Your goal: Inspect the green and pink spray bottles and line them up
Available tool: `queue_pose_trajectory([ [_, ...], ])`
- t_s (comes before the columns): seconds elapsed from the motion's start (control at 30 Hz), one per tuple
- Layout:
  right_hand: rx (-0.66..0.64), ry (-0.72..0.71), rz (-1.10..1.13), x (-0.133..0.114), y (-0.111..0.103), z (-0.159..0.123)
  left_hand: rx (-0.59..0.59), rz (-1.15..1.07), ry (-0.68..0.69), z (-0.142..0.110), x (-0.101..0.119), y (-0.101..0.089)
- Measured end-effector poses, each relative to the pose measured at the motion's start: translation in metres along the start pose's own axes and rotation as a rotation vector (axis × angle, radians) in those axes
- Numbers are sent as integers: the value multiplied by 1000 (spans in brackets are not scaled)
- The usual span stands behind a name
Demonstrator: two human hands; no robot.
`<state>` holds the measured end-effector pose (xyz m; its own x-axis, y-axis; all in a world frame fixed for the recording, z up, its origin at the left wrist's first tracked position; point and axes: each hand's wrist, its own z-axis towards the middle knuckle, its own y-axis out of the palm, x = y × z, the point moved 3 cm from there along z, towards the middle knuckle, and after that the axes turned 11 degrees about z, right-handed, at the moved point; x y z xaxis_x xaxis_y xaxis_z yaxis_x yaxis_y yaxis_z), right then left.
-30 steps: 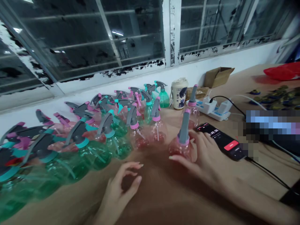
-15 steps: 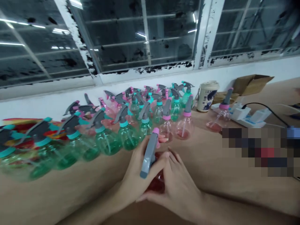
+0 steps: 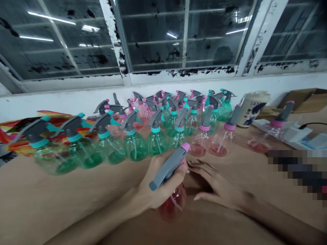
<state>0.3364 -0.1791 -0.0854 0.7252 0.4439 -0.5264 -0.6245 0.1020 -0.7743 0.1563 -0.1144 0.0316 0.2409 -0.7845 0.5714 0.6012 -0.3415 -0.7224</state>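
A pink spray bottle (image 3: 172, 206) with a grey and pink spray head stands in front of me, red liquid inside. My left hand (image 3: 159, 182) is wrapped round its neck, just under the head. The fingers on the far side are partly hidden. To the right of this bottle, my right hand (image 3: 217, 182) lies low over the table, fingers stretched and holding nothing. Beyond my hands runs a row of spray bottles with green liquid (image 3: 135, 149) and turquoise collars, and two pink ones (image 3: 198, 148) stand at its right end.
More spray bottles crowd along the wall behind. A printed cup (image 3: 251, 110), a cardboard box (image 3: 304, 100) and a white power strip (image 3: 296, 136) with plugs are at the right. Another pink bottle (image 3: 265, 139) stands before the strip. Colourful cloth or plastic (image 3: 15, 132) lies far left.
My right hand has come off the pink spray bottle and moved right, its fingers opening out. My left hand still holds the bottle. The view has swung somewhat to the left.
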Motion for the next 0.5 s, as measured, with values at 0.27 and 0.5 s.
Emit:
queue_pose_trajectory([
  [0.27, 25, 35, 10, -4, -2, 3, -4, -80, -9, 2, 3, -3],
  [0.5, -26, 102, 52, 1, -2, -2, 72, -124, -83, -1, -2, 2],
])
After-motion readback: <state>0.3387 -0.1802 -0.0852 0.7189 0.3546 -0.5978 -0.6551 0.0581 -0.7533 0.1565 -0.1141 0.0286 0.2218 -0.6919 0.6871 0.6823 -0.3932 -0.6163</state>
